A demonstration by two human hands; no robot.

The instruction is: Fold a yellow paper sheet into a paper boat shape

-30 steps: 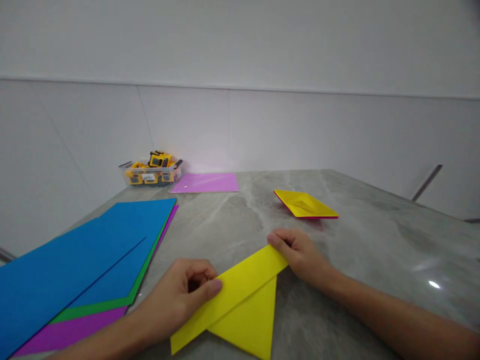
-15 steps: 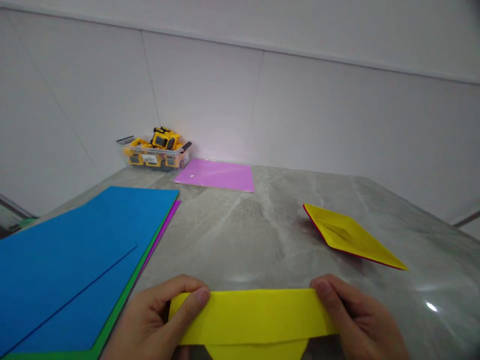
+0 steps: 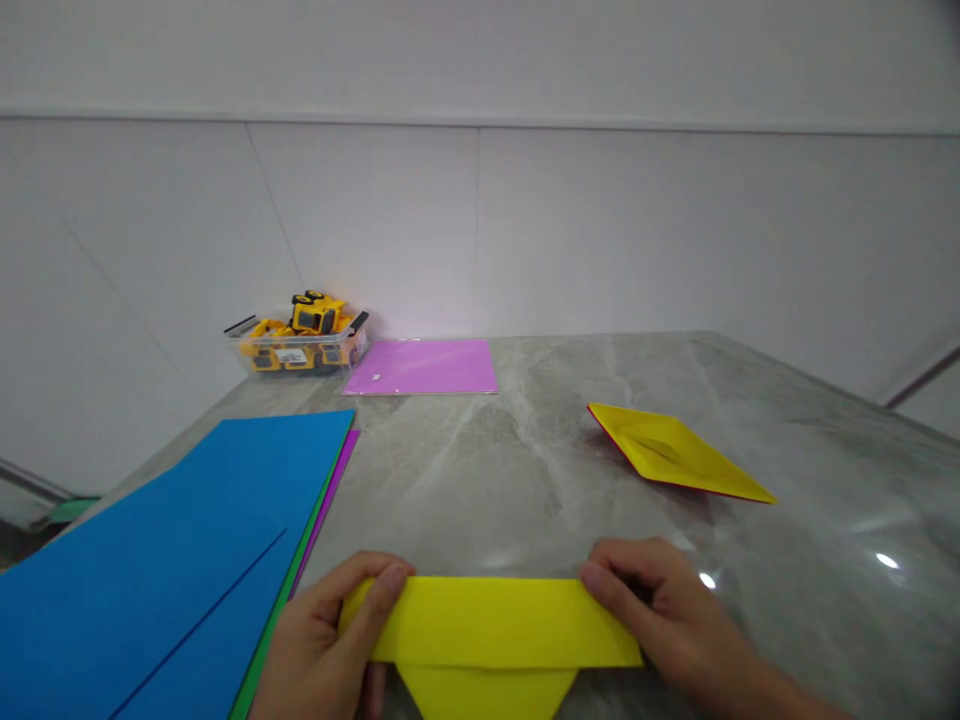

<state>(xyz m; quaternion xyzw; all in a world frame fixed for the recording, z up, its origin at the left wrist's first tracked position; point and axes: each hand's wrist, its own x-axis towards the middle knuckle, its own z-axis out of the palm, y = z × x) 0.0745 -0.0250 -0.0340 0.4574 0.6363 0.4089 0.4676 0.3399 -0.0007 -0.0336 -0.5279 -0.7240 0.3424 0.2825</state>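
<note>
Between my hands is a folded sheet of yellow paper (image 3: pixel 491 620), with a straight band along the top and a tapering part below that runs out of the frame's bottom edge. My left hand (image 3: pixel 337 635) pinches its left end, thumb on the front face. At the upper right end, my right hand (image 3: pixel 660 610) pinches the paper between thumb and fingers. Farther back on the right lies a folded paper piece (image 3: pixel 675 450), yellow on top with a red underside, shaped like a pointed boat.
Large blue (image 3: pixel 172 540), green and purple sheets lie stacked at left, with a dark slanting line across the blue one. A clear bin (image 3: pixel 300 355) of yellow toy trucks stands by the wall beside a pink sheet pack (image 3: pixel 427 367). Grey marbled tabletop (image 3: pixel 465 480) lies beneath.
My view has levelled and tilted upward. My right hand has moved inward along the yellow paper's top edge, while my left hand keeps its pinch.
</note>
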